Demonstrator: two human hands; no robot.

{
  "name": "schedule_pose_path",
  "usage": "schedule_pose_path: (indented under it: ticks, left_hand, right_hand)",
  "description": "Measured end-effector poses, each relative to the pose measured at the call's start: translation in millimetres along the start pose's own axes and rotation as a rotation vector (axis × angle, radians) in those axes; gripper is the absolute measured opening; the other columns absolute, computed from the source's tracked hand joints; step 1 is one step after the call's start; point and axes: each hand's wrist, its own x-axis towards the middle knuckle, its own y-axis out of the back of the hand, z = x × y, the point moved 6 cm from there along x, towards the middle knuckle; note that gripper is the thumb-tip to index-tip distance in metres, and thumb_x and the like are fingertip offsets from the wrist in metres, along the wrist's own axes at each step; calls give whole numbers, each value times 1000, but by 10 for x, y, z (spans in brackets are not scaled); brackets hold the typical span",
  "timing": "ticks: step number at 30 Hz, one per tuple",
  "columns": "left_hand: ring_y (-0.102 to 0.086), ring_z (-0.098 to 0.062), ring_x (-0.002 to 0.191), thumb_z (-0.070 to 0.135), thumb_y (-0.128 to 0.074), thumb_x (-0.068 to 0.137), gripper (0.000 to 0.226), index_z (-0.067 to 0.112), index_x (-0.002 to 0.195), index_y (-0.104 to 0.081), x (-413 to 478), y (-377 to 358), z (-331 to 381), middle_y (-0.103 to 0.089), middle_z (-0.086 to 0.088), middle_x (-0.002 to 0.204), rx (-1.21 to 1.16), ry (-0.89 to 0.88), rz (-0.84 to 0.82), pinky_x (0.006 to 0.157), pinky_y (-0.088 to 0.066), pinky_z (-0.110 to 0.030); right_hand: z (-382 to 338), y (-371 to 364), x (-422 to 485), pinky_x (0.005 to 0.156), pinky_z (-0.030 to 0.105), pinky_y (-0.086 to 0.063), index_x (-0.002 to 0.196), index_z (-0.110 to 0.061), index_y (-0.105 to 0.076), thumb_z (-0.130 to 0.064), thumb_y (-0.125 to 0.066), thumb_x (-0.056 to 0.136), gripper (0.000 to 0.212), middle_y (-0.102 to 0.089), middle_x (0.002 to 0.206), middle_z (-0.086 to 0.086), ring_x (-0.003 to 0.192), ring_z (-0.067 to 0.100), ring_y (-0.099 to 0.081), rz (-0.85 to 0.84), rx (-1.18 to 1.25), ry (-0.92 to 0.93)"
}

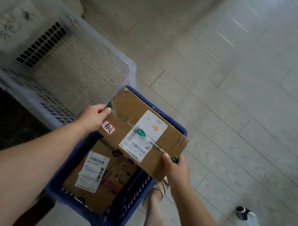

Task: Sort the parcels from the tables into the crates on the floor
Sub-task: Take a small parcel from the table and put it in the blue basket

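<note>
Head view, two hands [93,115] [174,167] holding one parcel [142,131], two crates [128,196] [70,66]

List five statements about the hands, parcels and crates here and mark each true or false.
1. The left hand and right hand both hold the box. True.
2. The blue crate is empty. False: a parcel already lies in it.
3. The box is held over the white crate. False: it is over the blue crate, and the white crate stands beside it.
4. The box has a white label on top. True.
5. No parcel shows in the white crate. True.
</note>
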Motion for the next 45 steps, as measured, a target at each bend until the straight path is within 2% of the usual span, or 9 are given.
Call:
schedule_pose_path:
  ticks: [9,17,22,25,28,32,35,40,45]
  left_hand:
    - [-51,-35,119,23,-48,97,37,9,131,-54,183,-148,44,-55,-16,132,297,31,233,101,-41,-40]
    - [-30,-31,136,27,-48,96,61,11,149,-23,196,-454,17,-25,-11,152,419,-6,240,111,-31,-42]
    - [-38,-26,127,17,-50,95,51,10,143,-37,142,-379,-32,-33,-10,139,241,-35,333,95,-38,-24]
    - [-41,-25,126,14,-49,96,46,10,140,-41,136,-345,-5,-34,-9,141,186,-12,338,71,-30,-2]
    - [-43,-26,123,9,-51,95,45,8,139,-42,104,-339,8,-34,-10,141,178,-14,318,61,-21,11]
    - [-44,-25,124,13,-52,95,46,10,139,-42,102,-339,-26,-36,-7,142,218,-32,313,78,-35,-5]
    - [-44,-24,123,9,-50,96,47,9,142,-39,114,-388,-53,-33,-7,145,224,-39,262,61,-31,7]
    - [-36,-26,128,14,-54,92,45,10,137,-47,47,-397,-99,-42,-9,139,325,-142,294,106,-27,-28]
    - [-48,-25,117,17,-55,93,36,13,128,-54,-81,-467,-324,-47,-9,133,178,-8,285,92,-36,-26]
  right_hand:
    - [-43,-213,406,75,30,-42,131,-17,-46,-21,-56,92,40,-59,120,7,99,25,-56,101,-198,-57]
    - [33,-419,603,75,34,-48,137,-19,-38,-16,-58,90,51,-57,117,6,92,23,-55,181,250,-215]
    - [120,-392,559,78,29,-44,141,-23,-42,-14,-52,93,50,-56,128,2,107,20,-55,254,273,-136]
    - [137,-310,525,86,31,-46,140,-23,-46,-10,-51,94,48,-57,131,1,113,20,-55,298,174,-83]
    - [108,-208,499,91,32,-44,132,-17,-53,-13,-57,92,41,-61,124,3,111,22,-57,346,-4,-50]
    - [139,-127,499,96,36,-45,126,-12,-57,-15,-62,88,39,-63,120,7,110,25,-58,363,-143,-37]
    - [129,-169,526,94,37,-47,122,-12,-60,-17,-62,87,35,-64,115,7,106,25,-59,314,-261,-7]
    - [63,-261,547,93,45,-49,122,-10,-58,-23,-62,81,43,-60,117,11,106,30,-58,302,-311,14]
    - [-6,-277,512,103,41,-43,134,-15,-51,-14,-58,87,48,-52,131,7,118,25,-52,287,-263,30]
